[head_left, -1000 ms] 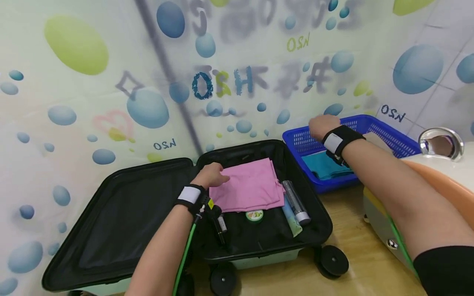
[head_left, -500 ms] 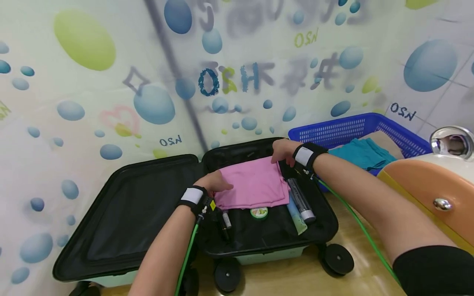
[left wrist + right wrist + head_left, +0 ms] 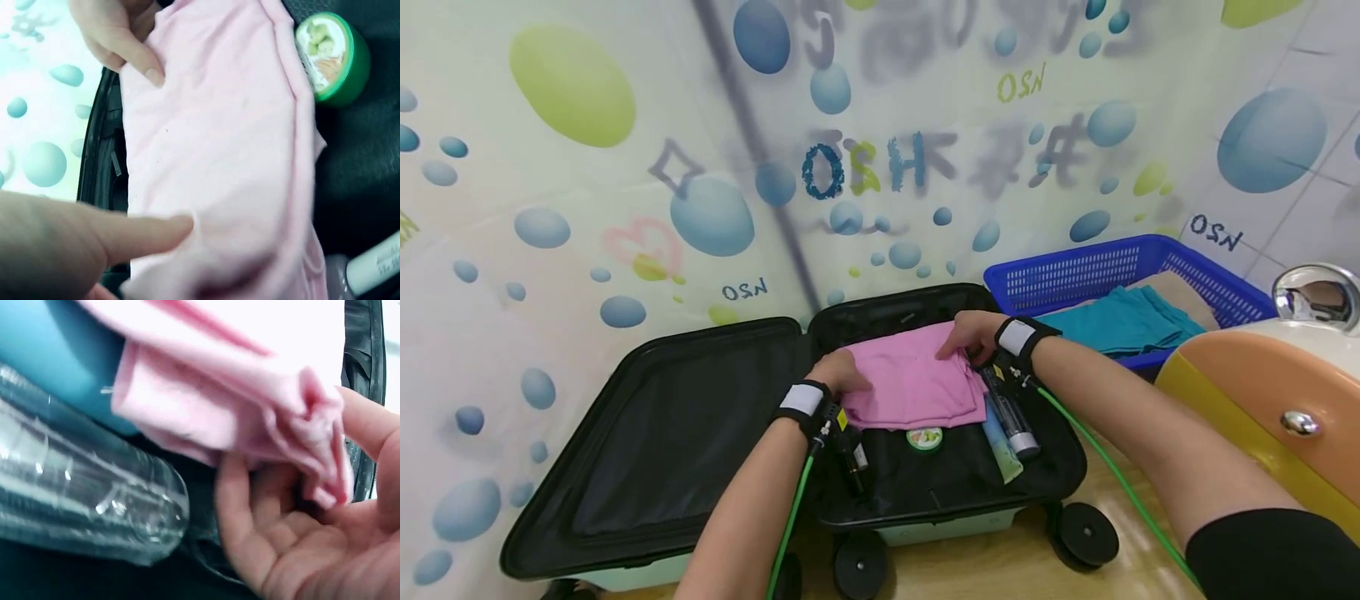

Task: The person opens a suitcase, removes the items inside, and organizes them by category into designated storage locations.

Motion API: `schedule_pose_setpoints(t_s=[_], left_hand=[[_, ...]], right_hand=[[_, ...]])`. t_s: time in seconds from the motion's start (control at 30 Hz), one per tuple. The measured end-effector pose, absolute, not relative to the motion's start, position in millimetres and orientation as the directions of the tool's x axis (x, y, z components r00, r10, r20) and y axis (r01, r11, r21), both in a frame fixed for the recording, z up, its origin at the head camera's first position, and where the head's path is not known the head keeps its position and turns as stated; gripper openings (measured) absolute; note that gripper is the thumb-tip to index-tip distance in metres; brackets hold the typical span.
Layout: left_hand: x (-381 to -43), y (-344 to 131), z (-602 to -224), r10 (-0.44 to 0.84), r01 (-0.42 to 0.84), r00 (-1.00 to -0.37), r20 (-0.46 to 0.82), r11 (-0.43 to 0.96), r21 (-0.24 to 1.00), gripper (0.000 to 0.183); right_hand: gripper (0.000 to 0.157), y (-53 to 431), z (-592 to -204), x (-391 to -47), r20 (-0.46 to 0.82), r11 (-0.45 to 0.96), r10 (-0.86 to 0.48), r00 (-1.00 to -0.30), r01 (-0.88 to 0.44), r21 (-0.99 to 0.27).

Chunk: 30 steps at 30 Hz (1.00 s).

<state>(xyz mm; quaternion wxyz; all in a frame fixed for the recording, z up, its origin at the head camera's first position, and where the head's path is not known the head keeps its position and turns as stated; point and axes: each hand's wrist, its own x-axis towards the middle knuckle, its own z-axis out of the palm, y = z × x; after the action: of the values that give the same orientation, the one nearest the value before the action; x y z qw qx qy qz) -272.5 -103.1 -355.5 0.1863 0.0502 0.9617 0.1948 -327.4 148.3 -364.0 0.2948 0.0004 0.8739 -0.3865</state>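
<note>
A folded pink cloth (image 3: 910, 383) lies in the right half of an open black-lined suitcase (image 3: 925, 500). My left hand (image 3: 842, 372) grips its left edge, thumb on top and the other fingers mostly hidden. At the opposite edge, my right hand (image 3: 973, 332) holds the cloth between a thumb above and fingers curled beneath, as the right wrist view shows. A round green-rimmed tub (image 3: 340, 59) sits at the cloth's near edge. Beside the right hand lie a clear cylindrical bottle (image 3: 94, 481) and a blue-green tube (image 3: 1002, 446). Dark, slim items (image 3: 852, 467) lie below the left wrist.
The suitcase's other half (image 3: 685, 442) lies open on the left. A blue plastic basket (image 3: 1075, 275) with folded teal cloth (image 3: 1131, 321) stands at the back right. An orange and yellow sink-like unit (image 3: 1262, 392) with a chrome tap (image 3: 1317, 296) is at the right.
My right hand has moved left from over the blue basket to the pink cloth's right edge and taken hold of it. The left hand has stayed at the left edge.
</note>
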Motion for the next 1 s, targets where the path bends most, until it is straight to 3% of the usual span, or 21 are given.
schedule_pose_setpoints(t_s=[0.2, 0.33, 0.43, 0.53, 0.6, 0.7, 0.87, 1.0], left_hand=[[-273.7, -107.1, -360.2, 0.123, -0.08, -0.926, -0.357, 0.859, 0.505, 0.017], [-274.0, -107.1, -359.4, 0.101, -0.092, -0.921, -0.375, 0.882, 0.463, 0.01], [-271.6, -107.5, -355.0, 0.068, -0.108, -0.933, -0.352, 0.884, 0.455, 0.037], [-268.9, -107.7, -349.6, 0.071, -0.11, -0.947, -0.315, 0.847, 0.52, 0.064], [-268.5, -107.8, -347.0, 0.093, -0.088, -0.955, -0.282, 0.819, 0.567, 0.069], [-269.8, -107.2, -342.7, 0.13, -0.052, -0.961, -0.244, 0.782, 0.621, 0.061], [-268.4, -107.5, -328.9, 0.174, -0.004, -0.968, -0.182, 0.71, 0.704, 0.035], [-265.7, -103.3, -318.5, 0.195, 0.047, -0.976, -0.099, 0.629, 0.776, 0.027]], right_hand=[[0.085, 154.9, -368.6, -328.1, -0.515, 0.641, -0.259, -0.817, 0.253, -0.725], [0.086, 158.4, -370.5, -330.1, -0.533, 0.608, -0.306, -0.789, 0.268, -0.747], [0.079, 159.9, -370.4, -330.5, -0.542, 0.586, -0.336, -0.77, 0.28, -0.76], [0.062, 162.8, -365.4, -329.2, -0.544, 0.587, -0.359, -0.759, 0.269, -0.763], [0.054, 166.6, -359.6, -328.3, -0.53, 0.605, -0.367, -0.765, 0.237, -0.76], [0.049, 175.5, -346.5, -328.0, -0.516, 0.638, -0.392, -0.762, 0.179, -0.749], [0.059, 195.5, -311.4, -330.0, -0.503, 0.639, -0.435, -0.747, 0.138, -0.757], [0.062, 212.4, -279.4, -331.9, -0.477, 0.652, -0.442, -0.76, 0.094, -0.753]])
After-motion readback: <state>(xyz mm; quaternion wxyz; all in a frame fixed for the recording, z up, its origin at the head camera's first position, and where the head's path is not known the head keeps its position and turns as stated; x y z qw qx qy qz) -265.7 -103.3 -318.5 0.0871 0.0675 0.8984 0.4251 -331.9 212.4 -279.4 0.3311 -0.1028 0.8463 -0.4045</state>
